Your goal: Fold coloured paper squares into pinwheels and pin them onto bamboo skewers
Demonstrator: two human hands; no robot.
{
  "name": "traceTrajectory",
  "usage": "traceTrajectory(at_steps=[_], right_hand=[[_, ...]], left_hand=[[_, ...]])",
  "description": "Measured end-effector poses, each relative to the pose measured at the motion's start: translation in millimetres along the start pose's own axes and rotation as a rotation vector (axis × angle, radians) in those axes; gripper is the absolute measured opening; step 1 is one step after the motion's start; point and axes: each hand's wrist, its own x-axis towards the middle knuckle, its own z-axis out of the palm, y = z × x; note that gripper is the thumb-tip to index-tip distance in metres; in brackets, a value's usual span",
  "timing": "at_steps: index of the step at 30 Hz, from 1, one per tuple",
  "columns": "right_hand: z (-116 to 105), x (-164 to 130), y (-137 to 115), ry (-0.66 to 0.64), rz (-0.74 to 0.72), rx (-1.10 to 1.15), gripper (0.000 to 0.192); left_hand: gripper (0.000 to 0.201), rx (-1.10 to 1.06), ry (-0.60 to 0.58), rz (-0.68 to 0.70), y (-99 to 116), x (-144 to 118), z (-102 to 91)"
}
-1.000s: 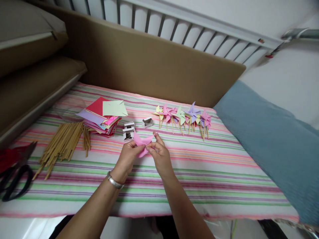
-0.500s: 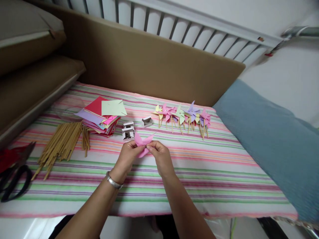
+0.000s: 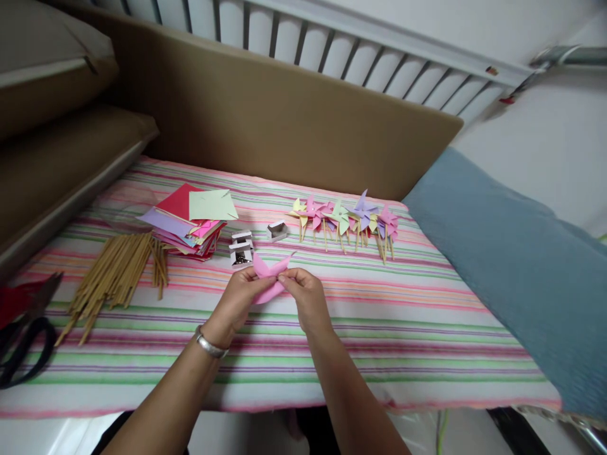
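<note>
Between my two hands is a pink paper pinwheel (image 3: 268,292), its corners partly folded in toward the middle. My left hand (image 3: 241,292) pinches the left side of the paper; a silver bracelet circles that wrist. With thumb and fingertips together, my right hand (image 3: 303,292) grips the paper near its centre and right edge. Whether a pin is in the fingers is hidden. Just beyond my left hand stand small white boxes (image 3: 241,254), one with small dark metal bits inside. A further open white box (image 3: 277,230) sits to their right.
Finished pinwheels on sticks (image 3: 339,218) lie at the back right. Left of me are stacked coloured paper squares (image 3: 183,221), a pile of wooden sticks (image 3: 110,272) and black-handled scissors (image 3: 28,341). A tall brown board (image 3: 284,120) borders the striped cloth (image 3: 403,347) at the back.
The pink paper's lower part shows a little more, spread below my fingers. Both hands keep their pinch in nearly the same place; the view has shifted slightly.
</note>
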Motion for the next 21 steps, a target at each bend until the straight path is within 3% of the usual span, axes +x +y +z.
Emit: traceTrajectory(at_steps=[21], right_hand=[[1.7, -1.3, -1.0, 0.014, -0.038, -0.027, 0.012]], left_hand=[[0.019, -0.045, 0.029, -0.012, -0.9, -2.0, 3.2]])
